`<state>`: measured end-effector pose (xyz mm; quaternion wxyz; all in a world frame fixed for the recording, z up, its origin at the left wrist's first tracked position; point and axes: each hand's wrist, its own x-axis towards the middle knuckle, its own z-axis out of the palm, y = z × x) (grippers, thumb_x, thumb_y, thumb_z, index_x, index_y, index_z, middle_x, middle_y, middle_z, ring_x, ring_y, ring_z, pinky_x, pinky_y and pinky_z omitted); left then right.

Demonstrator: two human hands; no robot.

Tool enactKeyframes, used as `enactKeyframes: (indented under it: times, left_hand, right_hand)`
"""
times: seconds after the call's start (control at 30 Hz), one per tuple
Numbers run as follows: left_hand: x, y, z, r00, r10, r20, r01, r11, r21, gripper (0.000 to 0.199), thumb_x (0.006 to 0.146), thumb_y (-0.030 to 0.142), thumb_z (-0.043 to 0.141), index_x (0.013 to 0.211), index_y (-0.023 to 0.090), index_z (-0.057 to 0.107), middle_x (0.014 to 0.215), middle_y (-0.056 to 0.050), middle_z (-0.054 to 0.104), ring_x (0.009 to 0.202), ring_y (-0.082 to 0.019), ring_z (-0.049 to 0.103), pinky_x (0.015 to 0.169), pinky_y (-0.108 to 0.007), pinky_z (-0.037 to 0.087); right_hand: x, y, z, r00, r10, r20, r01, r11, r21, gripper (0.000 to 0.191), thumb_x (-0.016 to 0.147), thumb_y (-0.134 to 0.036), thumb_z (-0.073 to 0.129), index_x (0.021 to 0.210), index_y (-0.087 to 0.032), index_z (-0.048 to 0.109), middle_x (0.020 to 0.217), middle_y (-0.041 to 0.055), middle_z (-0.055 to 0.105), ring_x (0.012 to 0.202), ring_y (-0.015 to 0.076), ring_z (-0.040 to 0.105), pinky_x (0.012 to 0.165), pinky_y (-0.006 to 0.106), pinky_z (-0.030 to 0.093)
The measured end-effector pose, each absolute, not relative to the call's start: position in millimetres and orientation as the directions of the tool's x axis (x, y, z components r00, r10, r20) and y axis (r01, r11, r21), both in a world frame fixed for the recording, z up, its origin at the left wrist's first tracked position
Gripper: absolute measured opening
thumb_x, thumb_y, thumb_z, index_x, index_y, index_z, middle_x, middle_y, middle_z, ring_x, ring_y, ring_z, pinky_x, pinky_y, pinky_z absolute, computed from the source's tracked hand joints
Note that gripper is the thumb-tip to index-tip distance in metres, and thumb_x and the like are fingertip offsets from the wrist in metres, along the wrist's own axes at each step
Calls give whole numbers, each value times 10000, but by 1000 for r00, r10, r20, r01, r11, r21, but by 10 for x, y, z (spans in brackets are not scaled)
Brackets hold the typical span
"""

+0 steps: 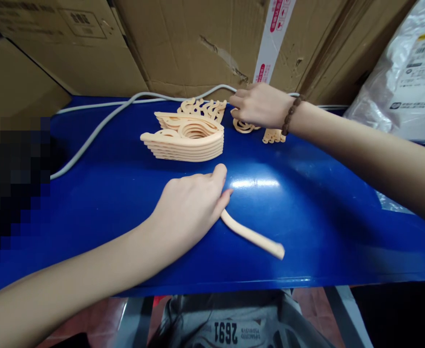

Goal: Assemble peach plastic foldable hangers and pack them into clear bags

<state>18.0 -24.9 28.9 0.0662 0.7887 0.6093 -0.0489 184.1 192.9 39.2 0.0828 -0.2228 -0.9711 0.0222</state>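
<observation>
My left hand (pixel 194 203) is closed around a curved beige plastic piece (pixel 252 234), whose arm sticks out to the lower right over the blue table. Behind it stands a stack of several beige curved pieces (pixel 187 145). My right hand (pixel 258 104) reaches to the back of the table, fingers bent down over beige ring-shaped parts (pixel 244 126); its fingertips are hidden, so its grip cannot be made out. Small beige hook-like parts (pixel 207 108) lie behind the stack, and short beige parts (pixel 273 136) lie under my right wrist.
A white cable (pixel 100 128) runs along the left and back of the blue table (pixel 125 203). Cardboard boxes (pixel 183 43) stand behind it. At the right back is a plastic-wrapped package (pixel 397 87) with labels. The table's front edge is near my body.
</observation>
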Motion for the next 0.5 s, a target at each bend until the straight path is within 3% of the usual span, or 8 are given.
enactKeyframes:
  times: [0.13, 0.23, 0.37, 0.5]
  left_hand:
    - [140, -207, 183, 307, 949, -67, 914, -274, 299, 155, 1001, 318, 607, 951, 207, 511, 763, 22, 664, 642, -187, 648, 525, -260, 255]
    - [98, -138, 58, 354, 935, 27, 758, -303, 578, 190, 1005, 359, 615, 940, 218, 505, 802, 43, 667, 691, -150, 635, 573, -245, 338]
    - [83, -56, -48, 415, 910, 11, 350, -171, 921, 185, 990, 365, 617, 950, 217, 514, 815, 46, 654, 713, -120, 664, 603, -212, 478]
    - [119, -33, -20, 423, 902, -86, 39, 77, 996, 150, 969, 279, 604, 934, 202, 481, 740, 54, 627, 662, -118, 702, 567, -195, 579]
  right_hand:
    - [1848, 1960, 398, -915, 396, 77, 404, 902, 154, 308, 866, -39, 501, 599, -191, 471, 863, 75, 657, 1007, 237, 609, 799, 370, 437]
    - [1835, 1968, 402, -925, 379, 5, 357, 866, 351, 296, 904, -41, 464, 651, -175, 539, 915, 106, 662, 993, 252, 606, 788, 379, 437]
    - [1843, 1991, 452, -928, 372, -11, 333, 844, 420, 268, 903, -83, 456, 707, -199, 595, 905, 108, 671, 964, 256, 617, 761, 390, 434]
    - [1894, 2027, 540, -930, 363, 51, 349, 833, 428, 210, 903, -210, 455, 756, -258, 596, 835, 84, 668, 936, 220, 622, 772, 390, 449]
